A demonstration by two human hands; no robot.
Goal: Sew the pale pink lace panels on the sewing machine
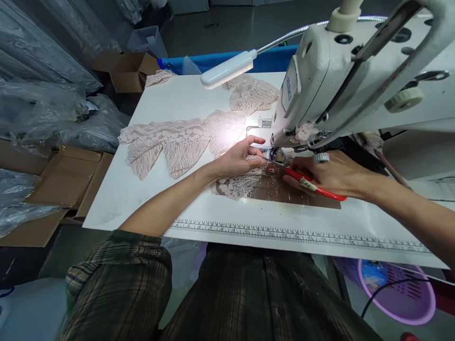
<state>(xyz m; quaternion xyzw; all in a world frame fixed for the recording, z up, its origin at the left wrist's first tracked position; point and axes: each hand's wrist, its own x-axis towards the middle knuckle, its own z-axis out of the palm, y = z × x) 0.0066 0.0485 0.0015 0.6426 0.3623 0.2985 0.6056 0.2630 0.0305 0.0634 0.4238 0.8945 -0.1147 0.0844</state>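
My right hand (pixel 320 173) is closed around red-handled scissors (pixel 302 180), whose metal blades point left toward the needle area of the sewing machine (pixel 305 85). My left hand (pixel 243 158) has its thumb and fingers bent together at the blade tips, over a strip of pale pink lace (pixel 234 184). The lace's edge at those fingers is partly hidden, and so is the exact spot where the blades meet it. More lace (pixel 185 142) spreads leftward over the white table (pixel 142 203), and another lace piece (pixel 252 92) lies behind the needle area.
A white lamp (pixel 227 71) on a flexible metal neck hangs over the table. A printed ruler (pixel 284 234) runs along the front edge. Cardboard boxes (pixel 64 177) and plastic bags (pixel 67 104) crowd the left side. A purple basket (pixel 398 317) stands below right.
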